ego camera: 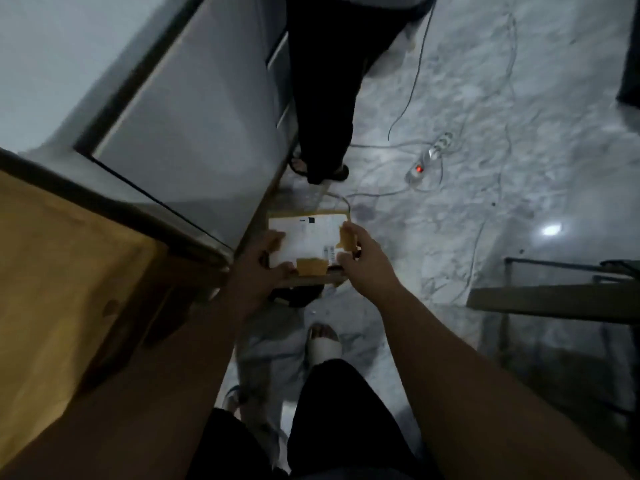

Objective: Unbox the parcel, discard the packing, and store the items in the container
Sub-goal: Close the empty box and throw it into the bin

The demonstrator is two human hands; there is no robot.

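Note:
A small cardboard parcel [310, 242] with a white shipping label and strips of brown tape is held out in front of me above the floor. My left hand [265, 261] grips its left edge, thumb on top. My right hand [360, 258] holds the right edge, fingers pinching a loose flap of brown tape at the corner. The underside of the parcel is hidden. No container shows in this view.
A yellow-brown wooden surface [69, 271] lies at my left, a grey door [194, 109] beyond it. Another person's legs [322, 98] stand ahead. A power strip [427, 159] with cables lies on the marble floor. A metal frame [554, 299] stands at right.

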